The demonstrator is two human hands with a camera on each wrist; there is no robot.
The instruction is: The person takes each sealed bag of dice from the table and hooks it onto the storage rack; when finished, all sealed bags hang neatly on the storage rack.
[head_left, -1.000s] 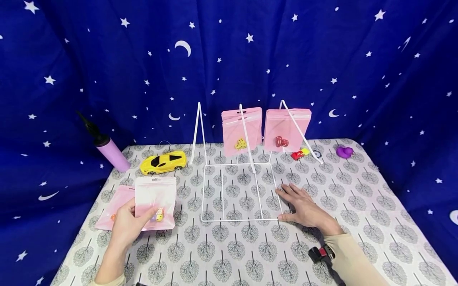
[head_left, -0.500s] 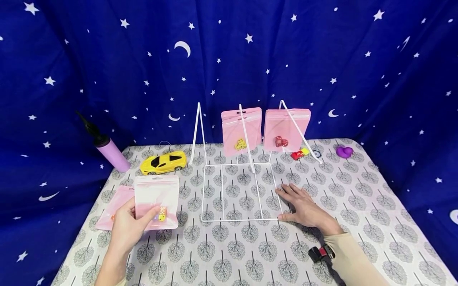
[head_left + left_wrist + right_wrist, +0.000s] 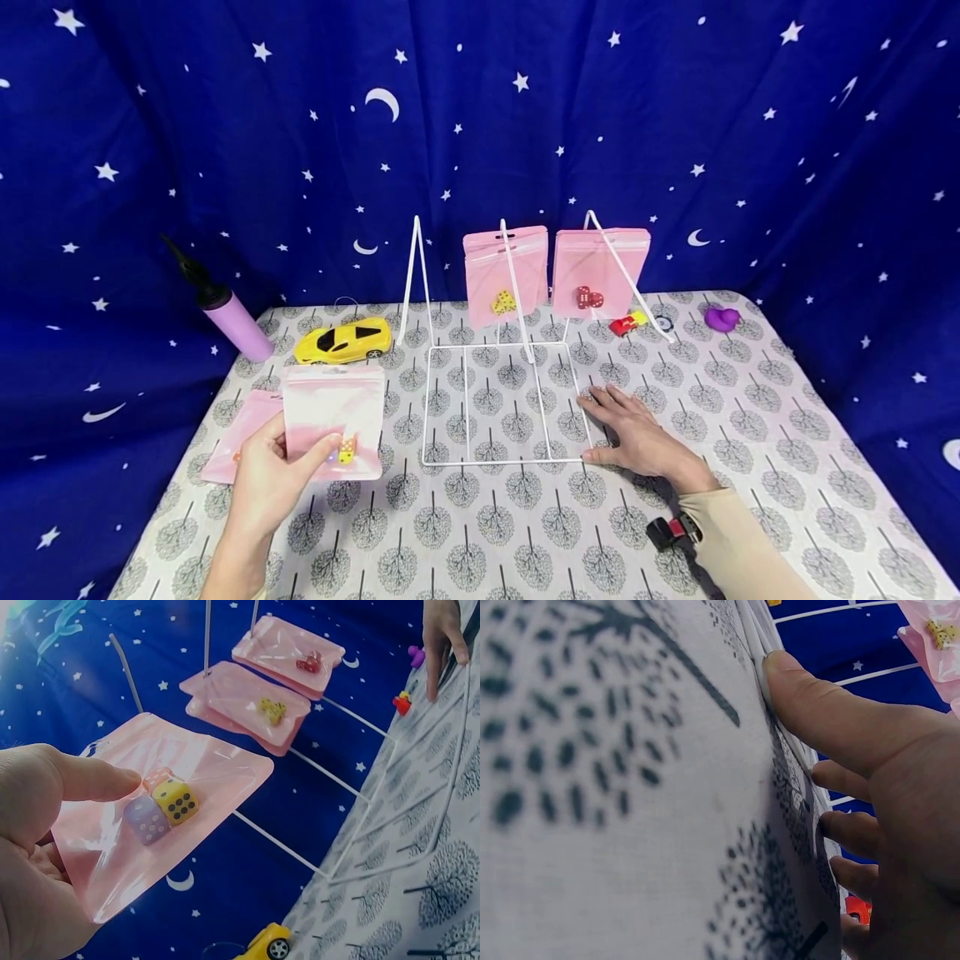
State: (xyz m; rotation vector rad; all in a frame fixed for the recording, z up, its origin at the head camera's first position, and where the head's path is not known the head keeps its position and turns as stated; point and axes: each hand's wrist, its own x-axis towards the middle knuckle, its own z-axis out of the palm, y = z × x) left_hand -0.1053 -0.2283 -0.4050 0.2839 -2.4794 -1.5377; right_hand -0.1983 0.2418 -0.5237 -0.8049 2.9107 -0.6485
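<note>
My left hand (image 3: 266, 483) pinches a pink zip pouch (image 3: 318, 408) above the table's left side, thumb across its front. Inside, the left wrist view shows a yellow die (image 3: 177, 801), a purple die (image 3: 145, 821) and an orange die (image 3: 156, 778). Behind that hand a second pink pouch (image 3: 243, 425) lies flat. My right hand (image 3: 641, 437) rests, fingers spread, at the front right corner of a white wire display rack (image 3: 487, 462). Pink pouches with yellow dice (image 3: 483, 275) hang from its middle arm, and a pink pouch with red dice (image 3: 573, 267) from its right arm.
A yellow toy car (image 3: 343, 342) and a purple hand pump (image 3: 238, 325) stand at the back left. Behind the rack's right side are a small red-and-yellow toy car (image 3: 626, 324) and a purple rubber duck (image 3: 722, 319). A starry blue curtain (image 3: 300, 125) encloses the table.
My left hand has turned the pouch slightly rightward, so its face shows wider and its right edge has shifted toward the rack. My right hand has stayed in place.
</note>
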